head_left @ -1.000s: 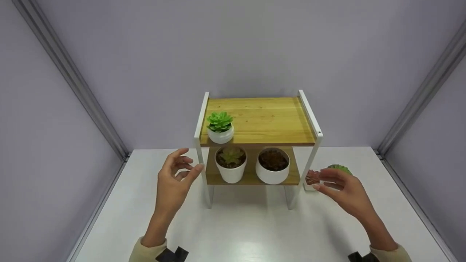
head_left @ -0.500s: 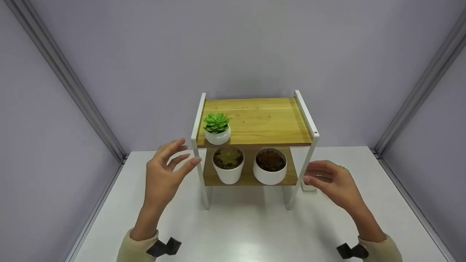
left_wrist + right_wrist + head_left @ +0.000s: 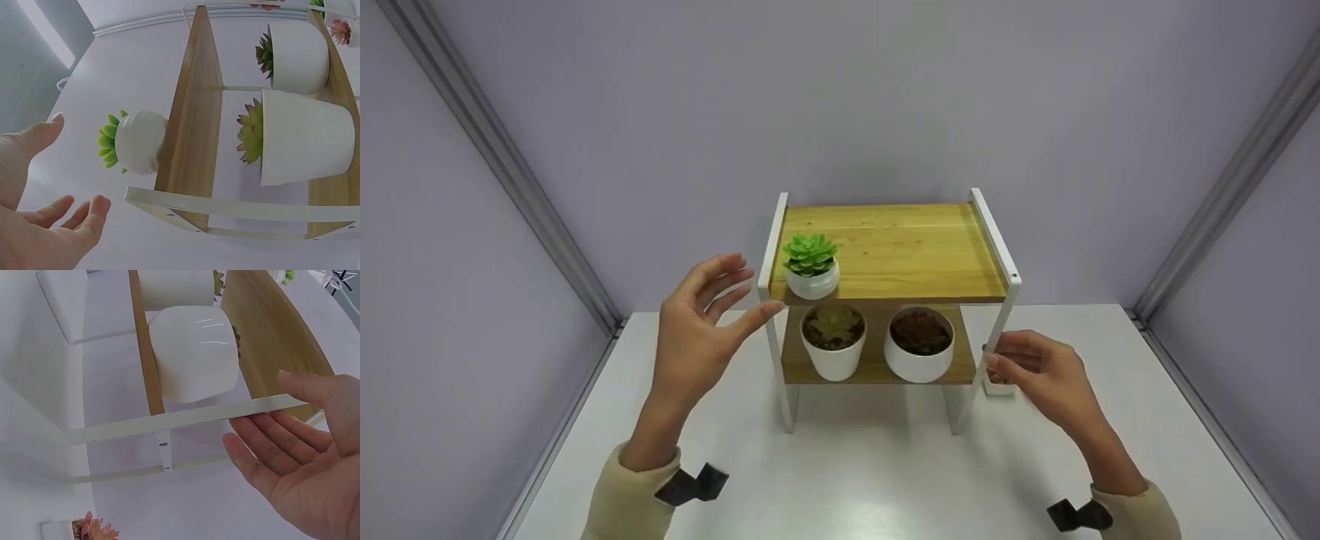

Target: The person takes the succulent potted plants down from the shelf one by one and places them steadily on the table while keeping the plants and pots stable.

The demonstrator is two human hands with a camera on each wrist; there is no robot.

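A two-tier plant stand (image 3: 896, 251) with wooden shelves and white side frames stands in the middle. On its upper shelf, at the front left corner, sits a bright green succulent (image 3: 810, 255) in a small white pot. My left hand (image 3: 694, 330) is just left of that corner, fingers spread and thumb extended, holding nothing. In the left wrist view, a gap separates it from the succulent. My right hand (image 3: 1046, 375) is at the stand's right frame; in the right wrist view, the thumb lies on one side of the white bar (image 3: 197, 415) and the fingers on the other, loosely bent.
On the lower shelf stand a greenish succulent (image 3: 834, 341) and a dark reddish succulent (image 3: 919, 345), both in white pots. A small white pot (image 3: 999, 388) is partly hidden behind my right hand; a pink succulent (image 3: 97, 530) shows in the right wrist view. Walls enclose the white table (image 3: 855, 480).
My left hand has moved up and slightly left, to the upper shelf's level. My right hand has moved left from in front of the small pots to the stand's right frame.
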